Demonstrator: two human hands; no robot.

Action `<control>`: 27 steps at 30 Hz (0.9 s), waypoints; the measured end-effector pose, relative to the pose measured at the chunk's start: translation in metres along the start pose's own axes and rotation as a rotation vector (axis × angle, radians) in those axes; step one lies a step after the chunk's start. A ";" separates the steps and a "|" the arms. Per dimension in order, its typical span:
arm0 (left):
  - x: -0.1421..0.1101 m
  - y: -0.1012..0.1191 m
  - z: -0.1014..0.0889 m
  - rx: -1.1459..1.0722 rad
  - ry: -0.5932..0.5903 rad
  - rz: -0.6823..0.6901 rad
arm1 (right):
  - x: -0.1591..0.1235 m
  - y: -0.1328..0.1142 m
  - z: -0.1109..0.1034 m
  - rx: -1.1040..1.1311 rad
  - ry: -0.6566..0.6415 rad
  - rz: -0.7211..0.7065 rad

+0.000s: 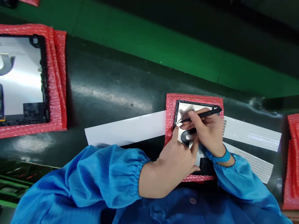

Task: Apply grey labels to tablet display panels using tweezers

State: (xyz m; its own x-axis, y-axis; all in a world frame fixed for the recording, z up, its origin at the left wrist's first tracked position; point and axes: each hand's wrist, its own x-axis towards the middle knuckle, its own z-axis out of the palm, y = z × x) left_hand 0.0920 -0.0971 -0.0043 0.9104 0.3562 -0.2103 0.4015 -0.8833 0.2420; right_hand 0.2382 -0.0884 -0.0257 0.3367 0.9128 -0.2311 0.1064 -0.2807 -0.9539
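Note:
A screen panel (184, 106) with a black frame and a shiny silver back lies on red bubble wrap (170, 105). Its lower part is partly covered by my hands. My right hand (209, 132) grips black tweezers (206, 114), their tips touching or just above the panel's left edge. My left hand (177, 155) rests over the panel with its fingers apart. The index fingertip presses on the left edge of the frame, just below the tweezer tips. A blue band (221, 157) circles my right wrist.
A larger-looking silver-backed panel (21, 77) lies on stacked red bubble wrap (57, 77) at the left. White strips (126, 129) and a label sheet (254, 133) flank the work on the dark table (112, 81). More red wrap (293, 161) sits at the right edge.

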 end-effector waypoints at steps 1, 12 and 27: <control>0.000 0.000 0.000 -0.005 0.003 0.004 | 0.000 0.001 0.000 -0.006 0.001 -0.003; 0.004 -0.012 -0.013 -0.020 -0.082 0.039 | -0.001 0.002 -0.001 -0.026 -0.002 -0.015; -0.007 -0.046 -0.007 -0.135 0.048 -0.290 | -0.005 -0.019 -0.023 0.095 0.102 -0.102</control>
State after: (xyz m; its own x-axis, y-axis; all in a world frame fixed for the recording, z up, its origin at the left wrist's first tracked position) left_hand 0.0675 -0.0567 -0.0070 0.7583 0.6041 -0.2449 0.6518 -0.6955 0.3024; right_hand 0.2558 -0.0948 -0.0016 0.4225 0.8989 -0.1160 0.0578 -0.1545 -0.9863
